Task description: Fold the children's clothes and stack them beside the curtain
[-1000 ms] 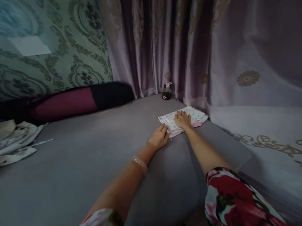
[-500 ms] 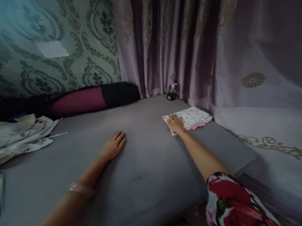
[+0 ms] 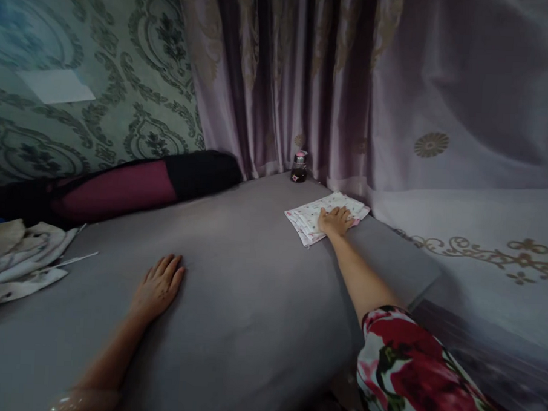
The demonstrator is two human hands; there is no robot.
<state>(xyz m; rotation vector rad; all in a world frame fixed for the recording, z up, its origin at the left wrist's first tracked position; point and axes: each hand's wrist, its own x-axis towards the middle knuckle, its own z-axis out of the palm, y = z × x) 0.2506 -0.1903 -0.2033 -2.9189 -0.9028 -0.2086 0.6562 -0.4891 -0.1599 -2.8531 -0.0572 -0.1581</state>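
Observation:
My right hand [image 3: 336, 221] lies flat with fingers spread on a folded white garment [image 3: 310, 217] with a small print and pink trim. The garment rests near the far right edge of the grey-covered bed [image 3: 234, 276]. Part of it is hidden under my palm. My left hand [image 3: 158, 286] is stretched out flat on the grey cover, holding nothing. To its left lies a heap of crumpled, light-coloured cloth [image 3: 27, 249].
A small bottle [image 3: 298, 167] with dark liquid and a pink-topped lid stands at the far corner, by the purple curtain [image 3: 288, 79]. A long black and maroon bundle [image 3: 115, 189] lies along the patterned wall [image 3: 101, 89].
My right hand has slid rightward across the folded garment, and the pink-trimmed part now lies under it. My left hand has shifted left over the cover. The view has turned slightly right.

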